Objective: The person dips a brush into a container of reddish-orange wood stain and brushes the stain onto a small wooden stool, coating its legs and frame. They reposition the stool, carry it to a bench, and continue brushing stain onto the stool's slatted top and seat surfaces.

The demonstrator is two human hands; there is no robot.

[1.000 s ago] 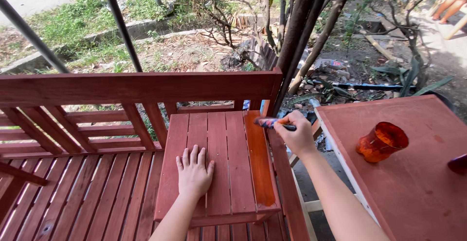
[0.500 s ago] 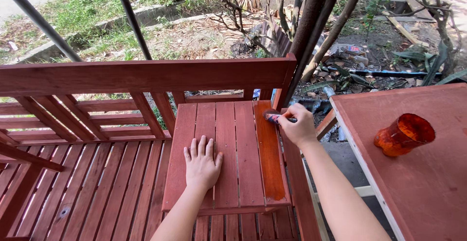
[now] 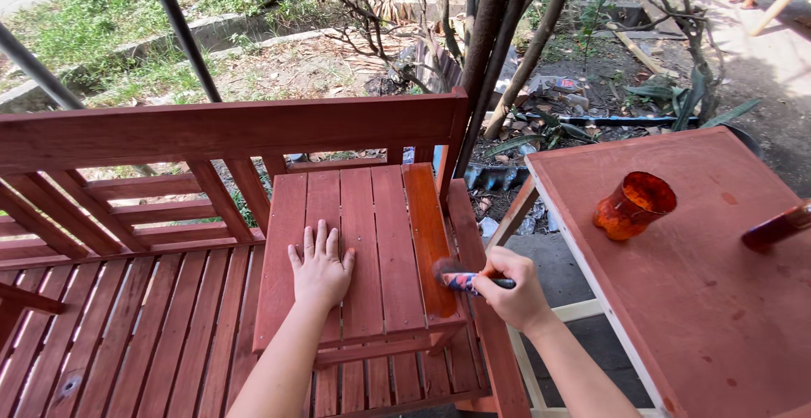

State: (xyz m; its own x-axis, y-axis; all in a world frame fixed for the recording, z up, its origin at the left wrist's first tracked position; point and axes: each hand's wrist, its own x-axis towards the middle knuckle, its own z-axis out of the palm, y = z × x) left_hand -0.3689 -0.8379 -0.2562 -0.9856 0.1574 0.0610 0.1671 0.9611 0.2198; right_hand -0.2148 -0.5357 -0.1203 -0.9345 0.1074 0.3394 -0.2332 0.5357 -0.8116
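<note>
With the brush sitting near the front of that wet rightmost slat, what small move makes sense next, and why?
Probably draw the brush along the rightmost slat toward its front edge. The right hand has the bristles on that glossy slat, and the left hand lies flat on the duller slats, steadying the panel.

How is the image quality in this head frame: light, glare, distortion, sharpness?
Head view: hard sunlight from above, strong shadows under the bench slats; wet shine on the rightmost slat beside the brush; wide-angle bending of the bench rail; both hands, left and right, sharp.
</note>
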